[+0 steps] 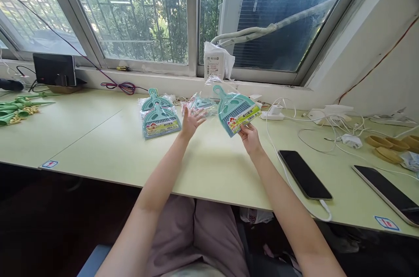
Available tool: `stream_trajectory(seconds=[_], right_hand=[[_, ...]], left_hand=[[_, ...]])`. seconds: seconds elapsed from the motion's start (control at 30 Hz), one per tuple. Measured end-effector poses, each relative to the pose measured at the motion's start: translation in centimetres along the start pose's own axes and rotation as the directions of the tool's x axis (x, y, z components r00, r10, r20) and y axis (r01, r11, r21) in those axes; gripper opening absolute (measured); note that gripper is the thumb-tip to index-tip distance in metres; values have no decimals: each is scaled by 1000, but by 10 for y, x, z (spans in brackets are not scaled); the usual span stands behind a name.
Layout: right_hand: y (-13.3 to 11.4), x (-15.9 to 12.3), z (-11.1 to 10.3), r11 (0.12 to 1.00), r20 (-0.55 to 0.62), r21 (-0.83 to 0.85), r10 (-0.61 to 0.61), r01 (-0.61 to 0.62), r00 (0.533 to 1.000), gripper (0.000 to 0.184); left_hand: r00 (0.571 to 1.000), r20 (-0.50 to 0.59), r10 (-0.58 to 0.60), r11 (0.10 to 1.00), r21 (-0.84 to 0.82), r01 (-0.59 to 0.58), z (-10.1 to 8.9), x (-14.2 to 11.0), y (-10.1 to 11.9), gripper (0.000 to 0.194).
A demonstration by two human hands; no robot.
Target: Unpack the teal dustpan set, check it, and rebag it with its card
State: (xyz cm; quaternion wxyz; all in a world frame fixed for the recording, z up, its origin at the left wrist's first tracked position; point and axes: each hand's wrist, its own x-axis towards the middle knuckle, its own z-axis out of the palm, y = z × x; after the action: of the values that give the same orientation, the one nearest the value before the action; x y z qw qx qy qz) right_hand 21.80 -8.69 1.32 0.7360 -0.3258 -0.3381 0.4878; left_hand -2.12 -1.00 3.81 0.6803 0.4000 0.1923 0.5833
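In my right hand (250, 138) is a teal mini dustpan and brush set (234, 109) with a yellow-green label, gripped by its lower edge and raised above the table. My left hand (191, 122) holds nothing; its fingers are spread, palm turned toward the held set. Left of it, two more dustpan sets (160, 121) in clear plastic wrap lie overlapping on the table. Behind my left hand is a heap of clear wrapping (199, 102) with another teal piece inside, partly hidden.
On the right lie a phone (305, 174) with a white cable, a second phone (386, 192), chargers (352, 140) and tangled cords. A white bag (218, 61) stands at the sill. Far left are a tablet (54, 70) and green artificial stems (16, 109). The pale table (98, 150) ends before my lap.
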Motion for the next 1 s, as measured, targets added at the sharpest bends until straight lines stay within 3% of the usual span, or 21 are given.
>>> stream_trajectory(seconds=[0.1, 0.23, 0.37, 0.47, 0.53, 0.63, 0.7, 0.83, 1.0], right_hand=[[2, -2, 3, 1000, 0, -3, -18, 18, 1000, 36], [3, -6, 9, 998, 46, -65, 22, -19, 999, 34], [-4, -9, 13, 996, 49, -77, -42, 46, 998, 29], [-11, -10, 13, 994, 16, -72, -80, 81, 997, 31], [-12, -11, 14, 994, -3, -71, -86, 86, 996, 33], [-5, -14, 17, 995, -10, -69, -71, 70, 997, 33], [2, -16, 21, 997, -9, -63, -45, 44, 999, 32], [13, -20, 27, 1000, 16, -30, 8, -8, 1000, 31], [6, -12, 21, 990, 72, -46, 134, -131, 988, 37]], left_hand=[[993, 100, -54, 999, 10, 53, 21, -4, -20, 66], [952, 293, -91, 986, 164, 43, 41, -14, -40, 65], [844, 498, -201, 942, 336, 26, 50, -28, -54, 64], [767, 577, -279, 907, 420, 14, 53, -32, -62, 65], [792, 550, -264, 915, 403, 24, 52, -30, -63, 65], [908, 396, -139, 950, 311, 10, 51, -24, -61, 68], [960, 280, -14, 949, 307, -75, 51, -23, -57, 73], [961, 167, 219, 865, 422, -271, 55, -26, -60, 88], [942, 201, 269, 793, 509, -335, 56, -28, -69, 84]])
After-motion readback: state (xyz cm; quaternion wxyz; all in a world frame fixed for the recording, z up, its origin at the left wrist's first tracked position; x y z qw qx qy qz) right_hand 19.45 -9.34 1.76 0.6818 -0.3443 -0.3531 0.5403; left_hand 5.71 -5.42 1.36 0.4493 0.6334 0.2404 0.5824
